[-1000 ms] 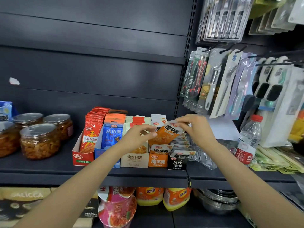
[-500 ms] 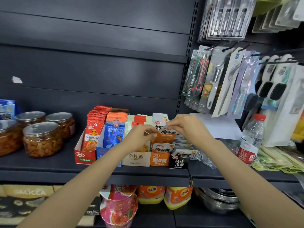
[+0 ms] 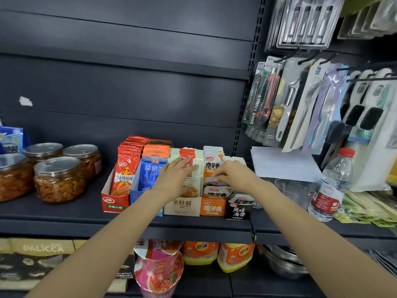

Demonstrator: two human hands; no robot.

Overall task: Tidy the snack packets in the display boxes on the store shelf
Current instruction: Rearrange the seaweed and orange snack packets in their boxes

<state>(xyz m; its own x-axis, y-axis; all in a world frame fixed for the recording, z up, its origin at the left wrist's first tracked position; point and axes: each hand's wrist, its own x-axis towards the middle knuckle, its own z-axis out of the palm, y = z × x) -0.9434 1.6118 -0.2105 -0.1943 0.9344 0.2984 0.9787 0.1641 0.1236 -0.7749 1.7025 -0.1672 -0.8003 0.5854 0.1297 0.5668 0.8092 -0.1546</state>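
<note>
Several display boxes stand side by side on the dark shelf (image 3: 64, 214): a red box (image 3: 115, 203), a blue box (image 3: 134, 195), a beige box (image 3: 182, 206), an orange box (image 3: 213, 208) and a black box (image 3: 238, 210). My left hand (image 3: 176, 177) lies flat with straight fingers on the upright beige packets (image 3: 193, 164). My right hand (image 3: 233, 174) reaches into the orange box and pinches the top edge of an orange-and-white packet (image 3: 217, 191) lying low there. Behind it, other orange packets (image 3: 212, 160) stand upright.
Jars of pickles (image 3: 59, 179) sit left of the boxes. A water bottle (image 3: 332, 186) stands at the right, by clear cups (image 3: 290, 190) and green packets (image 3: 365, 209). Kitchen tools (image 3: 300, 104) hang on hooks above right. Cup noodles (image 3: 159, 267) fill the shelf below.
The orange packet held up between both hands has gone down into the orange box. My left hand let go and moved left onto the beige packets; my right hand dropped lower.
</note>
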